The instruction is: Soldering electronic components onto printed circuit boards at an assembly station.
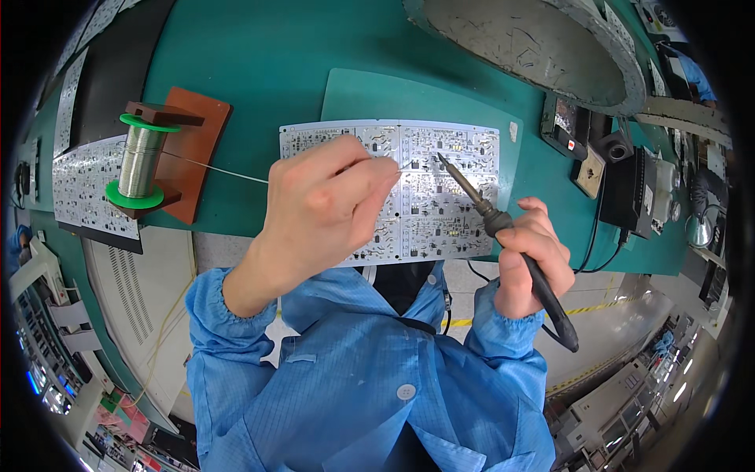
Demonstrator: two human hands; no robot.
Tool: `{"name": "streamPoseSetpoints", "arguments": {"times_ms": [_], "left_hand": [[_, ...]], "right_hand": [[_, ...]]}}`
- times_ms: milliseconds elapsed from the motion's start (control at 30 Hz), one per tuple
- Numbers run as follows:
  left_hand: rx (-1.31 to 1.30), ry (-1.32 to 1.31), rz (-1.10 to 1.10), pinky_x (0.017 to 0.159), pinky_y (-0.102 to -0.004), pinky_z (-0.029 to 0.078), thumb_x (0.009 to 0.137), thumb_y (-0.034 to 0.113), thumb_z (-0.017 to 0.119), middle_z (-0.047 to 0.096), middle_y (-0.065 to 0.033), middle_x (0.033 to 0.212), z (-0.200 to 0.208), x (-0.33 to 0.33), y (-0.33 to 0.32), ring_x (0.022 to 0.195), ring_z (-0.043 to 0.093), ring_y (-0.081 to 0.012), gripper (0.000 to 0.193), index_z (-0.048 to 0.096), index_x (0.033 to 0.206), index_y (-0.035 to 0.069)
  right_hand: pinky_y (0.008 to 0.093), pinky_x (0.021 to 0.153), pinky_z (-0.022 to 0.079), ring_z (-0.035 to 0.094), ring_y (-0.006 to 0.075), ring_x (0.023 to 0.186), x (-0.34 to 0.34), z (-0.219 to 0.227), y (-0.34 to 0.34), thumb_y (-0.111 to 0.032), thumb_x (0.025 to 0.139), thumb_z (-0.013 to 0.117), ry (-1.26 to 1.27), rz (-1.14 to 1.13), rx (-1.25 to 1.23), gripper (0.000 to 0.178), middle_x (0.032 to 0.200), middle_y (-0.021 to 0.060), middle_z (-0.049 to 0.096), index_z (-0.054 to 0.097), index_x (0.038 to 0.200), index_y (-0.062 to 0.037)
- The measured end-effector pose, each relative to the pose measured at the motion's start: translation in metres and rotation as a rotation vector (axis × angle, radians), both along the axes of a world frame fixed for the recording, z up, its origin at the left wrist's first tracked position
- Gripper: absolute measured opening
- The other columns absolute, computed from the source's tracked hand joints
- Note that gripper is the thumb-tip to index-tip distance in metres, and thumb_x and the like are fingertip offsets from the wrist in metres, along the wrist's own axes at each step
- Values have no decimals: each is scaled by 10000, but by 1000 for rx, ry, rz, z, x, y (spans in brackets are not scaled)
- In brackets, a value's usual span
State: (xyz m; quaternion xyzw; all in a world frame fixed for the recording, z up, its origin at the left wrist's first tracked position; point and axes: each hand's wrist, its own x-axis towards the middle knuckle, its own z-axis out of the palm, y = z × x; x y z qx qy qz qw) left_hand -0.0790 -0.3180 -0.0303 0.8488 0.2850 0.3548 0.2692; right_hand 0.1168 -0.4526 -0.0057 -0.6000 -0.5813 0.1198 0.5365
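Note:
A white circuit board panel (440,212), crowded with small parts, lies on a green mat in front of me. My left hand (326,200) pinches a thin solder wire (224,170) over the board's left half; its short end pokes past my fingertips. That wire runs back to a solder spool (141,161) with green flanges on a brown stand at the left. In my right hand (535,256) is a soldering iron (491,214), its tip pointing up and left over the board's right half. Whether the tip touches the board I cannot tell.
A large round lamp or magnifier head (535,39) overhangs the far right. At the right stand a black soldering station (629,189) and a tip-cleaning holder (588,173), with cables trailing toward me. More circuit boards (90,185) lie on a black sheet at the left.

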Motion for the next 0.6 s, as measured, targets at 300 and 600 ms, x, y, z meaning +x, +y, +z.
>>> {"name": "streamPoseSetpoints", "arguments": {"times_ms": [300, 600], "left_hand": [[45, 60, -31, 466, -305, 408, 771, 19, 732, 581, -53, 674, 1, 10, 20, 527, 551, -186, 70, 729, 831, 54], [35, 97, -27, 482, -321, 421, 790, 44, 723, 573, -55, 675, -3, 14, 24, 541, 556, -207, 51, 730, 839, 60]], "right_hand": [[436, 801, 464, 529, 208, 564, 7, -1, 22, -130, 753, 692, -45, 46, 12, 142, 608, 60, 580, 685, 827, -8], [433, 797, 468, 560, 219, 579, 5, -1, 29, -132, 762, 694, -42, 64, -21, 133, 605, 60, 593, 690, 819, -12]]}}
